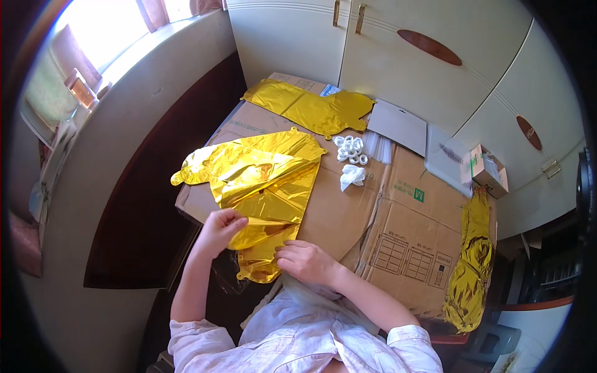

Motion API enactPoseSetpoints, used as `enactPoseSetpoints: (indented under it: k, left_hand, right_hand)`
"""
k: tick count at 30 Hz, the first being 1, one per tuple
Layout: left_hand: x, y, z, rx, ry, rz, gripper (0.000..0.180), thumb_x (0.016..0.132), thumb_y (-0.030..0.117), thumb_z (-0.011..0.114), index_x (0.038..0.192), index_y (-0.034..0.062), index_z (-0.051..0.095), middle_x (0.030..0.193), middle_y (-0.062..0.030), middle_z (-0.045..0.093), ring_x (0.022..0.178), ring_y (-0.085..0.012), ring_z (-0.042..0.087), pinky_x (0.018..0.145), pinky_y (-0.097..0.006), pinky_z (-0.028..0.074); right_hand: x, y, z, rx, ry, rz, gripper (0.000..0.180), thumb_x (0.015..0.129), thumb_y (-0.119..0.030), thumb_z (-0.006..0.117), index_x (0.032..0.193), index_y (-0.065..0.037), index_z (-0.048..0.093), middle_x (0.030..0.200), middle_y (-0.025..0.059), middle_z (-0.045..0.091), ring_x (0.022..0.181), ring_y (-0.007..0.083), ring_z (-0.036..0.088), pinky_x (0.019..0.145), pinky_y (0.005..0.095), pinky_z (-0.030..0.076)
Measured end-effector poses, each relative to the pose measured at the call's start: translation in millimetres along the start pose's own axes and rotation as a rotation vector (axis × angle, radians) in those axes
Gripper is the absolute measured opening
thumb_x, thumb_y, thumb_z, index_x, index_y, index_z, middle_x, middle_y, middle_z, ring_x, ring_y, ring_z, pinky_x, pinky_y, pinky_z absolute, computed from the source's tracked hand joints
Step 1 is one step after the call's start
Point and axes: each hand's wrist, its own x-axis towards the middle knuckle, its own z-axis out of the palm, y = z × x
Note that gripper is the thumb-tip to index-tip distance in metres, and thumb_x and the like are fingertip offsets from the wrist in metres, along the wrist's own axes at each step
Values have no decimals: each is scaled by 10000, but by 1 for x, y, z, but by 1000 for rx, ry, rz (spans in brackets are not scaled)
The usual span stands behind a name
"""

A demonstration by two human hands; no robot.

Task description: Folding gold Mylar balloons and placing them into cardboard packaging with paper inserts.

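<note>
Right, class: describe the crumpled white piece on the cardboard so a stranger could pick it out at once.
Start at the flattened cardboard covering the work surface. Right of the big gold foil balloon lies a cluster of small white rings; the crumpled white piece sits just below them, soft and shapeless where its neighbours are neat rounds.

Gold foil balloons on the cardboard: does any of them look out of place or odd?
One does. A crumpled gold foil balloon hangs over the right edge of the cardboard, partly off it. The flat balloon at the far end lies smooth, and both hands, left and right, hold the folded balloon.
</note>
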Motion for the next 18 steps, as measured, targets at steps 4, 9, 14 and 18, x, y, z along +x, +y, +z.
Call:
enactPoseSetpoints:
  k: [4, 9, 14, 18]
  left_hand:
    - [34, 14, -22, 138, 51, 66, 153, 894, 121, 673, 854, -25, 657, 691, 57, 544, 661, -30, 457, 575, -226, 396]
    - [101, 0, -72, 47, 102, 178, 139, 917, 143, 640, 920, 8, 672, 769, 50, 600, 704, -31, 511, 650, -211, 432]
    - [153, -23, -108, -73, 246, 259, 172, 941, 163, 595, 912, 5, 657, 748, 30, 614, 671, -56, 544, 613, -220, 444]
    - [180, -69, -134, 12, 365, 25, 195, 909, 198, 633, 868, 9, 658, 637, 31, 579, 551, -81, 528, 494, -250, 412]
  right_hand:
    - [-1, -1, 0, 34, -20, 62, 113, 777, -102, 570, 868, -41, 596, 915, 93, 655, 888, 241, 657, 796, 335, 541]
    - [0, -8, 3, 48, 43, 89, 132, 761, -84, 586, 877, -25, 606, 919, 99, 656, 892, 240, 656, 790, 324, 544]
    - [-9, -4, 11, 48, 10, 131, 135, 761, -68, 623, 889, -27, 636, 975, 87, 673, 970, 238, 666, 856, 337, 548]
    - [-11, -4, 13, 59, -16, 168, 132, 775, -60, 638, 903, -31, 643, 998, 77, 682, 1021, 241, 666, 896, 346, 547]
